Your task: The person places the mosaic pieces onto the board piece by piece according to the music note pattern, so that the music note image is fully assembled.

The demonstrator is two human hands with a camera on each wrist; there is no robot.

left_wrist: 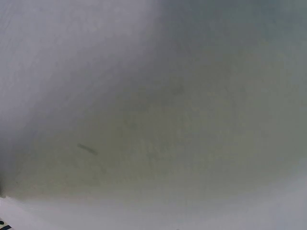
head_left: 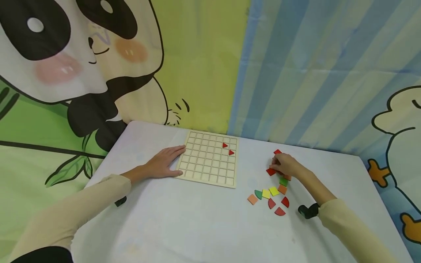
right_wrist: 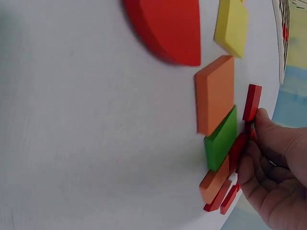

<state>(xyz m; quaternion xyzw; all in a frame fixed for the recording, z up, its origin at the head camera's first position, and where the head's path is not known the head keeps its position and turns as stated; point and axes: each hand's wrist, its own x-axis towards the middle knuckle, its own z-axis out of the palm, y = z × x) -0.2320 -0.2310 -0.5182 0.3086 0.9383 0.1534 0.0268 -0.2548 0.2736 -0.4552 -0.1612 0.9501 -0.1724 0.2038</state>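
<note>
A pale gridded wooden board [head_left: 206, 166] lies flat on the white table. Two red triangles sit in cells near its upper right, one of them [head_left: 225, 145] above and left of the other [head_left: 231, 152]. With fingers spread, my left hand [head_left: 161, 163] rests at the board's left edge, thumb at the lower corner. To the right of the board, my right hand [head_left: 287, 165] is down among red pieces. In the right wrist view, thumb and curled fingers pinch a small red piece [right_wrist: 249, 129], mostly hidden, beside a red tile [right_wrist: 252, 102].
Loose flat pieces lie just below my right hand: a green square [head_left: 283, 181], orange squares [head_left: 253, 199], yellow squares [head_left: 274, 191], a green quarter-circle [head_left: 258, 194] and red quarter-circles [head_left: 280, 211]. Printed cloth walls [head_left: 204, 73] stand behind the table. The left wrist view shows only blurred pale surface.
</note>
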